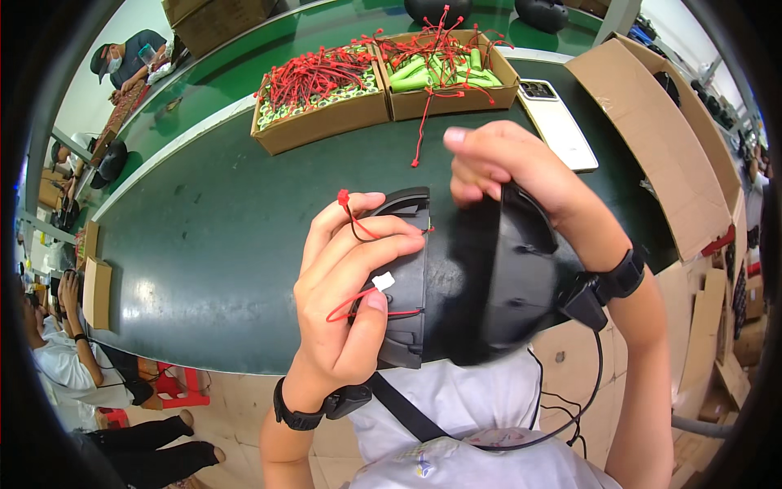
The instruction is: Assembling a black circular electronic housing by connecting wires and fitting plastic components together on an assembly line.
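My left hand (338,285) is closed around a black curved plastic housing piece (413,285), fingers across its face. A red plug (343,197) on a red and black wire stands out between those fingers. Near the thumb sits a white plug (383,281) with a red wire loop. Close on the right is a larger black rounded housing piece (521,277), its left part smeared by motion. My right hand (509,167) curls over the top edge of this piece, its palm side against it. Whether the two pieces touch is hard to tell.
Beyond my hands stand a carton of wired green-white cells (322,134) and a carton of green cells (452,102). A phone (558,122) lies right of them on the dark green table (204,244). A large open carton (660,138) borders the right. Co-workers sit at left.
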A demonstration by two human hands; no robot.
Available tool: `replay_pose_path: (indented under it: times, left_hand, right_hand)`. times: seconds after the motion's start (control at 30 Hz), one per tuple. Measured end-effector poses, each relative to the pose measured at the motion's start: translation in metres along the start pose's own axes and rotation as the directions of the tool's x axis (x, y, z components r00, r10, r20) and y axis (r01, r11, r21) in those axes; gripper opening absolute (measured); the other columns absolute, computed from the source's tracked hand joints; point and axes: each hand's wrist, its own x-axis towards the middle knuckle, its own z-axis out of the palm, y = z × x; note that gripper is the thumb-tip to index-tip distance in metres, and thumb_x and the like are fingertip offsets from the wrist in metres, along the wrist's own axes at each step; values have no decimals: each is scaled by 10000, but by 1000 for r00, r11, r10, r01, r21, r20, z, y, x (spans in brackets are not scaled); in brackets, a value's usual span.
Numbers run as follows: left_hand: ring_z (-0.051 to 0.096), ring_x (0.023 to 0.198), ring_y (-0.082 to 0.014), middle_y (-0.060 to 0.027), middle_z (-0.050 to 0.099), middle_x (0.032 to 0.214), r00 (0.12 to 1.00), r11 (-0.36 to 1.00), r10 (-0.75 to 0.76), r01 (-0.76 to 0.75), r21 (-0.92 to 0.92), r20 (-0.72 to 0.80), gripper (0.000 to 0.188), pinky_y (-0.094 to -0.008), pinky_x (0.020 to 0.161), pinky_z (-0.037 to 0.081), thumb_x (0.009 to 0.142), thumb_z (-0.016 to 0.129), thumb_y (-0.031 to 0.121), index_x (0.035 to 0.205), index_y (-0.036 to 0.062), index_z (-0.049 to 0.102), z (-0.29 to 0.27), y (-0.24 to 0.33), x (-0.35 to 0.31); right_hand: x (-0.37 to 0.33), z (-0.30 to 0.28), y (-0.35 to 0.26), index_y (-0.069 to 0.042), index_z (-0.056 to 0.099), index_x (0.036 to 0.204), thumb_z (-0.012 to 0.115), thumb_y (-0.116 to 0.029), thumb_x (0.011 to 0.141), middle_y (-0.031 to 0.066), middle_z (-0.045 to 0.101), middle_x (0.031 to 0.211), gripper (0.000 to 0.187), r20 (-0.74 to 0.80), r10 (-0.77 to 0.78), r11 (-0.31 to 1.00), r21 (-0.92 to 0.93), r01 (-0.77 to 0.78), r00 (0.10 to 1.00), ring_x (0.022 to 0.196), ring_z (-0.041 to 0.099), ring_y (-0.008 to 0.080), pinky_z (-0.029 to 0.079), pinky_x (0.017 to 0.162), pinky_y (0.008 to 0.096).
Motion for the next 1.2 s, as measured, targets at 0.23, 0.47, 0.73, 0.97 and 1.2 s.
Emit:
replay_pose_path:
  times: [0.23, 0.47, 0.73, 0.97, 1.2]
  left_hand:
    - [496, 1131, -392, -170, 662, 999, 998, 999, 48, -48, -6, 43, 414, -472, 1014, 363, 642, 468, 77, 991, -38, 660, -1, 1, 3]
    - [494, 1112, -396, -162, 661, 966, 998, 998, 45, -46, 31, 40, 424, -467, 996, 378, 604, 478, 68, 973, -27, 663, 6, 6, 7]
    - [479, 1149, -384, -158, 665, 979, 997, 996, 39, -44, 77, 69, 382, -477, 1021, 335, 754, 462, 215, 978, -19, 664, 7, 9, 6]
    - [498, 1106, -389, -151, 663, 956, 997, 994, 67, -70, 85, 30, 347, -465, 999, 372, 758, 479, 178, 969, -24, 667, 8, 4, 3]
    - [511, 1115, -396, -164, 664, 955, 996, 997, 60, -63, 49, 63, 360, -470, 998, 381, 719, 483, 148, 970, -30, 669, 8, 7, 6]
  right_hand:
    - [12, 14, 6, -93, 532, 724, 578, -316, 931, -9, 522, 712, 308, -81, 180, 972, -141, -189, 980, 692, 514, 93, 417, 645, 255]
    - [20, 19, 14, -109, 481, 704, 554, -320, 930, -37, 425, 634, 318, -278, 66, 997, 45, -56, 958, 648, 458, 110, 361, 615, 261]
    - [6, 30, -7, -80, 475, 660, 542, -281, 945, -32, 457, 627, 354, -132, -439, 845, -396, 359, 889, 530, 347, 46, 255, 477, 235]
    - [-29, 19, -34, -2, 526, 1189, 775, -349, 711, 74, 554, 1125, 641, 97, -446, 524, -778, 348, 890, 1081, 517, 162, 379, 903, 305]
    - [-80, 16, 15, 10, 208, 1468, 954, -394, 373, 172, 309, 1487, 1385, 170, -210, 708, -653, 270, 963, 1368, 340, 289, 267, 1132, 390]
